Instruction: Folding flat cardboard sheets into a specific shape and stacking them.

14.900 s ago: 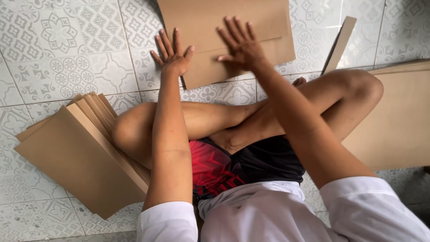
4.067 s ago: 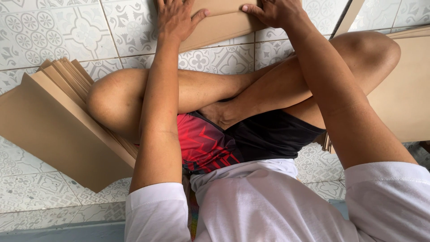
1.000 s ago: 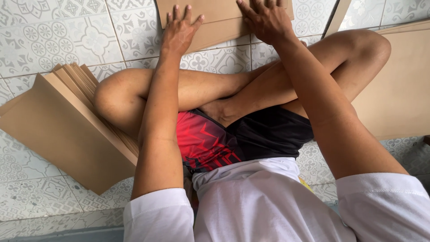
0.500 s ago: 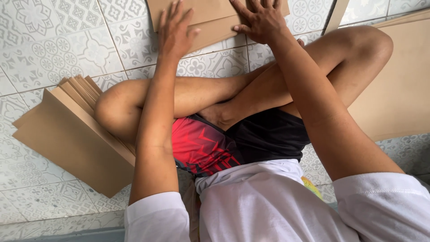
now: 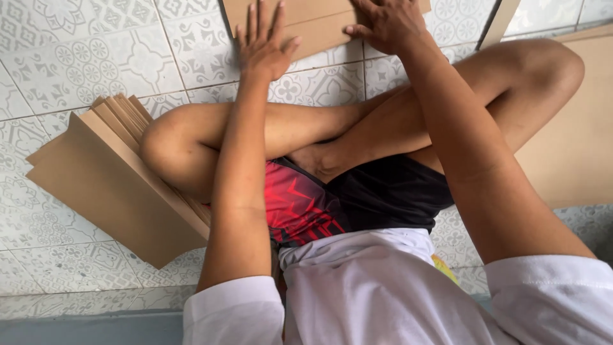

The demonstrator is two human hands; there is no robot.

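Observation:
I sit cross-legged on a patterned tile floor. A brown cardboard sheet, folded over on itself, lies on the floor in front of my legs at the top of the view. My left hand rests flat on its left part, fingers spread. My right hand presses on the fold near the sheet's right side, fingers bent and partly cut off by the frame's top edge. Neither hand grips anything.
A fanned stack of brown cardboard sheets lies under my left knee. Another large brown sheet lies by my right knee. A narrow cardboard strip stands at the top right. A grey ledge runs along the bottom left.
Both hands stay on the folded sheet. My left hand has slid slightly right and flattened with spread fingers; my right hand has shifted up toward the frame's top edge.

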